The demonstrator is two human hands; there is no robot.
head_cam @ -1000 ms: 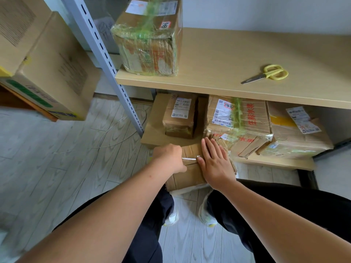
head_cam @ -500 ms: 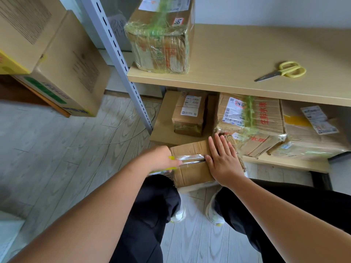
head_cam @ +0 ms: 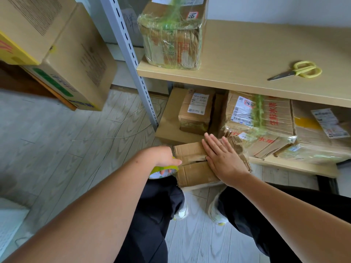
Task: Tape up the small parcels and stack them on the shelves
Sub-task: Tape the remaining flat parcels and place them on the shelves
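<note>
Right hand (head_cam: 223,160) lies flat, fingers straight, pressing the small worn brown cardboard parcel (head_cam: 193,168) on the person's lap, at the front edge of the lower wooden shelf (head_cam: 296,166). Left hand (head_cam: 161,158) grips the green-edged roll of clear tape (head_cam: 164,170) at the parcel's left edge. Parcel looks light; softened, creased board likely gives under pressure. Best held by opposite side faces.

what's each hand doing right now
Left hand: gripping the tape roll.
Right hand: open, flat on the small parcel.
</note>
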